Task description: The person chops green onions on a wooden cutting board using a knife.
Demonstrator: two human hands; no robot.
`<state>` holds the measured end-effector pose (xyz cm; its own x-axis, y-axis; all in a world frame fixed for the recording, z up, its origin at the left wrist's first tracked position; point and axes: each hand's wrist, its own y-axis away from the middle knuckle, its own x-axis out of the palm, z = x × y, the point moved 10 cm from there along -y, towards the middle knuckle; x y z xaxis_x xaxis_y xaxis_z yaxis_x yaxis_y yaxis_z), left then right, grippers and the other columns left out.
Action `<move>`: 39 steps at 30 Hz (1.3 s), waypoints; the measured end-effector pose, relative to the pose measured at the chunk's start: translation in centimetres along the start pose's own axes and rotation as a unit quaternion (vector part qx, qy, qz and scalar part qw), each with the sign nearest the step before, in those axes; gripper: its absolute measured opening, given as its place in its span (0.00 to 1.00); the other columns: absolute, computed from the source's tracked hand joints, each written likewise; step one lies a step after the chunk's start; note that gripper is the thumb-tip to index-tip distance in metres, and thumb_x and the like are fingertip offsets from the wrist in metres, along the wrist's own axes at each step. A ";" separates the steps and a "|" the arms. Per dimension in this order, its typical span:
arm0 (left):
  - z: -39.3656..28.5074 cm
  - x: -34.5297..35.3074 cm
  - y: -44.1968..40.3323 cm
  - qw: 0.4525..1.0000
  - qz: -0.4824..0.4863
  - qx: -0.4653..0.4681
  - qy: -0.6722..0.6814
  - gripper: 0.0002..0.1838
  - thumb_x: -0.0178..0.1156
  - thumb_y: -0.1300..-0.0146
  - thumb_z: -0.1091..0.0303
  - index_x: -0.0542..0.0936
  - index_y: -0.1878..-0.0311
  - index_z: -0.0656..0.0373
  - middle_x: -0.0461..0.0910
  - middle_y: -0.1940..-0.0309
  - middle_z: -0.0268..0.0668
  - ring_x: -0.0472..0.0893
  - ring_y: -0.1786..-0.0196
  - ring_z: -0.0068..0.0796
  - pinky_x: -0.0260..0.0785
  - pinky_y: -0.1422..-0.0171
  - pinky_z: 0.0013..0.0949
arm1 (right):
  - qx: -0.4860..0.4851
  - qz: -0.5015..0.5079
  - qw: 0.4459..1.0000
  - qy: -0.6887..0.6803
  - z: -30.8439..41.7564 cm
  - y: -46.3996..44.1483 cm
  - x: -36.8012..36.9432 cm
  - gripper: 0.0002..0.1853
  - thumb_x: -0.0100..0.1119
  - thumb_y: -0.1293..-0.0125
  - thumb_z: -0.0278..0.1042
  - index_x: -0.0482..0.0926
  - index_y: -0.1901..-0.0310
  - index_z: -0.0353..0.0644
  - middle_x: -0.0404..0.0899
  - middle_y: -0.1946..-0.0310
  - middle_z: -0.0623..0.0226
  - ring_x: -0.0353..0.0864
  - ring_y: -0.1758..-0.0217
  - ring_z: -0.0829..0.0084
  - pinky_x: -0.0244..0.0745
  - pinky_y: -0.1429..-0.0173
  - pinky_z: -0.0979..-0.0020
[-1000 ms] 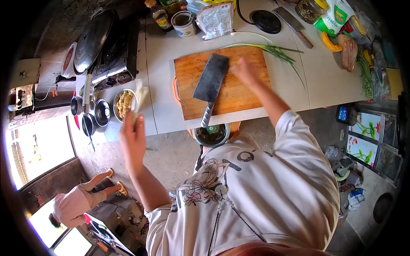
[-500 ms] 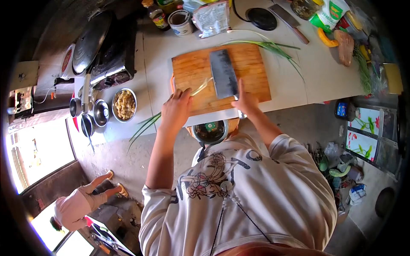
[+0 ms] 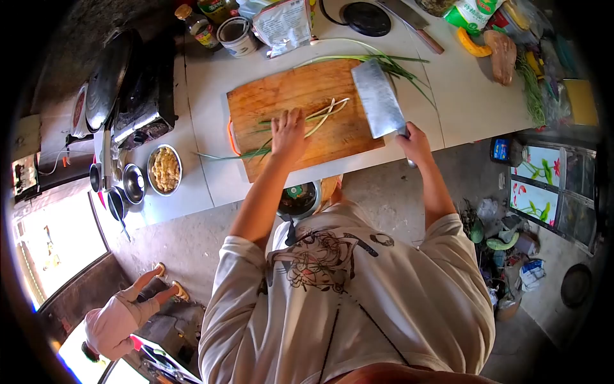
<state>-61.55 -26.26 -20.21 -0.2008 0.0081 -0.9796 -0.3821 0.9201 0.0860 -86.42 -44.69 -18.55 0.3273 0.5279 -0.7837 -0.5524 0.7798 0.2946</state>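
My left hand (image 3: 289,133) is closed over a few green onions (image 3: 327,117) that lie across the wooden cutting board (image 3: 256,96), their white ends pointing right and green ends reaching past the board's left edge. In my right hand (image 3: 416,144) is the handle of a broad cleaver (image 3: 378,99); its blade is over the board's right side, apart from the held onions. More green onions (image 3: 396,69) lie along the board's far edge, partly behind the blade.
A bowl of chopped food (image 3: 165,169) and small dark bowls (image 3: 133,184) stand left, near a stove (image 3: 148,109). Behind are a bottle (image 3: 198,29), a tub (image 3: 236,37) and a second knife (image 3: 412,24). Another person (image 3: 118,320) bends down at lower left.
My left hand has brought the green onions onto the board and laid them across it. My right hand has taken the cleaver by its handle and moved it to the board's right side.
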 end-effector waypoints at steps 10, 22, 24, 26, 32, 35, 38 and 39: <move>5.4 0.0 3.0 0.998 0.035 -0.049 0.019 0.53 0.70 0.59 0.49 0.54 0.32 0.57 0.52 0.32 0.41 0.49 0.28 0.43 0.44 0.31 0.61 | -0.022 -0.054 0.998 -0.002 5.2 5.4 1.2 0.19 0.53 0.42 0.31 0.67 0.48 0.41 0.78 0.64 0.50 0.79 0.62 0.49 0.75 0.59 0.58; 5.3 0.2 5.0 0.997 -0.080 0.010 -0.002 0.26 0.65 0.52 0.57 0.73 0.48 0.50 0.71 0.56 0.33 0.71 0.51 0.34 0.59 0.45 0.46 | -0.087 -0.069 0.992 0.057 9.1 7.4 4.6 0.27 0.54 0.43 0.31 0.65 0.39 0.46 0.78 0.62 0.49 0.79 0.62 0.50 0.75 0.59 0.56; 5.2 -0.2 5.2 0.994 -0.104 0.025 0.035 0.20 0.64 0.52 0.60 0.76 0.54 0.51 0.72 0.58 0.34 0.72 0.51 0.35 0.61 0.48 0.43 | -0.112 -0.092 0.989 0.031 10.1 8.4 3.7 0.26 0.53 0.41 0.33 0.65 0.39 0.46 0.78 0.63 0.48 0.79 0.62 0.50 0.75 0.60 0.56; 5.2 -0.1 5.0 0.994 -0.098 0.027 0.037 0.18 0.64 0.52 0.61 0.76 0.57 0.52 0.72 0.59 0.34 0.72 0.52 0.36 0.62 0.48 0.43 | -0.135 -0.114 0.984 0.006 11.4 9.6 2.6 0.24 0.52 0.39 0.34 0.66 0.40 0.46 0.78 0.63 0.47 0.79 0.63 0.49 0.74 0.61 0.56; 5.4 1.0 4.7 0.991 -0.116 0.059 0.044 0.11 0.62 0.52 0.66 0.76 0.64 0.54 0.72 0.63 0.36 0.73 0.55 0.39 0.66 0.51 0.42 | -0.109 0.029 0.993 0.044 14.2 10.9 7.7 0.19 0.47 0.34 0.39 0.66 0.43 0.44 0.79 0.69 0.48 0.79 0.67 0.48 0.73 0.63 0.53; 5.6 1.7 4.3 0.990 -0.123 0.061 0.043 0.09 0.61 0.52 0.68 0.75 0.66 0.55 0.71 0.65 0.37 0.74 0.57 0.40 0.68 0.54 0.41 | -0.106 0.028 0.993 0.047 15.0 10.9 8.6 0.17 0.46 0.34 0.39 0.67 0.46 0.43 0.79 0.71 0.47 0.79 0.69 0.47 0.73 0.65 0.52; 5.2 1.6 4.5 0.987 -0.139 0.062 0.047 0.04 0.57 0.52 0.70 0.73 0.71 0.55 0.71 0.67 0.37 0.74 0.59 0.39 0.69 0.56 0.39 | -0.096 0.048 0.991 0.074 14.3 10.3 10.1 0.16 0.45 0.34 0.39 0.67 0.48 0.42 0.78 0.72 0.46 0.79 0.69 0.47 0.73 0.66 0.51; 5.2 1.6 4.4 0.987 -0.142 0.059 0.044 0.02 0.55 0.51 0.71 0.72 0.73 0.55 0.71 0.67 0.36 0.74 0.60 0.38 0.70 0.57 0.38 | -0.099 0.050 0.991 0.075 14.2 9.6 10.7 0.16 0.45 0.34 0.39 0.67 0.48 0.42 0.78 0.72 0.46 0.79 0.69 0.47 0.73 0.66 0.51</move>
<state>-58.81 -20.19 -22.33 -0.1801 -0.2866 -0.9410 -0.3271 0.9196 -0.2175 -77.40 -26.76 -16.35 0.1535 0.5313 -0.8332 -0.7210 0.6368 0.2732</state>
